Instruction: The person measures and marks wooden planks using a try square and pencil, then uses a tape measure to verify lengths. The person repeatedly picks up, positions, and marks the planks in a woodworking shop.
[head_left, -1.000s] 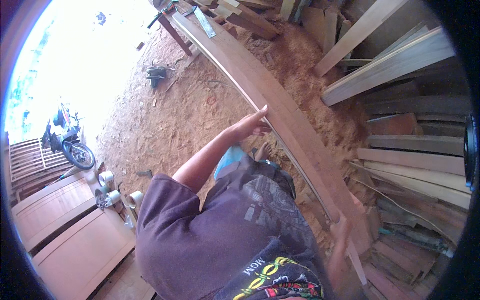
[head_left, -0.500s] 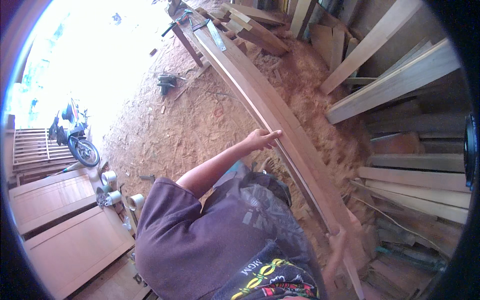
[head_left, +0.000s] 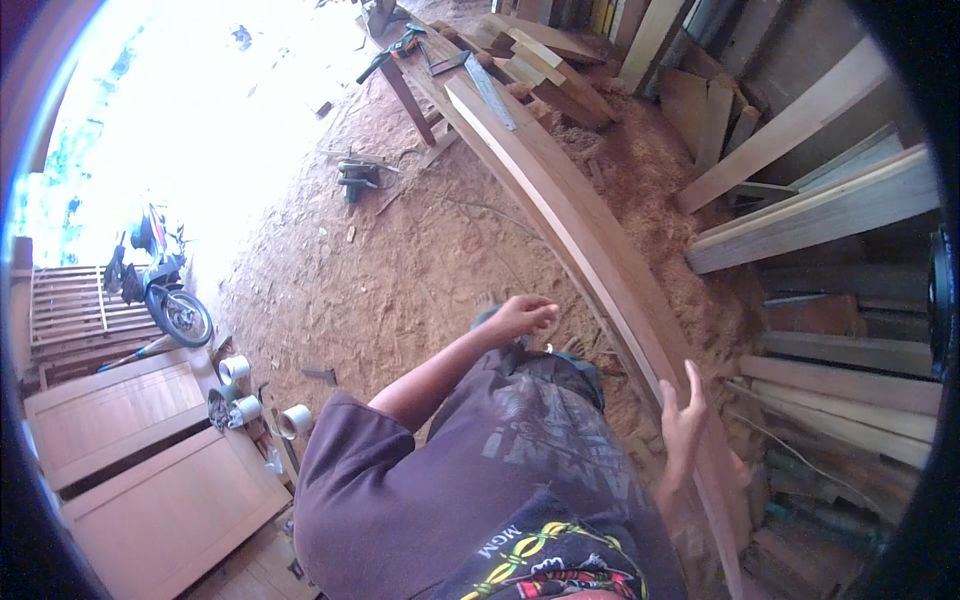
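Note:
A long timber plank (head_left: pixel 610 255) runs from the far middle to the lower right, with a narrow pale strip of wood (head_left: pixel 545 195) along its left side. Beside the strip, my right hand (head_left: pixel 684 420) has its fingers spread and pointing up, gripping nothing. My left hand (head_left: pixel 527 315) hangs left of the plank, apart from it, with fingers loosely curled and nothing visible in them. On the far end of the wood lie a try square (head_left: pixel 490 93) with a metal blade and a green-and-black tool (head_left: pixel 395 52) of unclear kind.
A power tool (head_left: pixel 357 178) lies on the sawdust-covered floor (head_left: pixel 400 260). Stacked boards (head_left: pixel 840 400) and leaning beams (head_left: pixel 820 215) crowd the right side. At left are panelled wooden doors (head_left: pixel 170 510), white round containers (head_left: pixel 296 420) and a motorcycle (head_left: pixel 170 290).
My left hand has left the plank and drawn back to its left, its fingers curling. The right hand has moved up along the wood and spread its fingers. The view has shifted.

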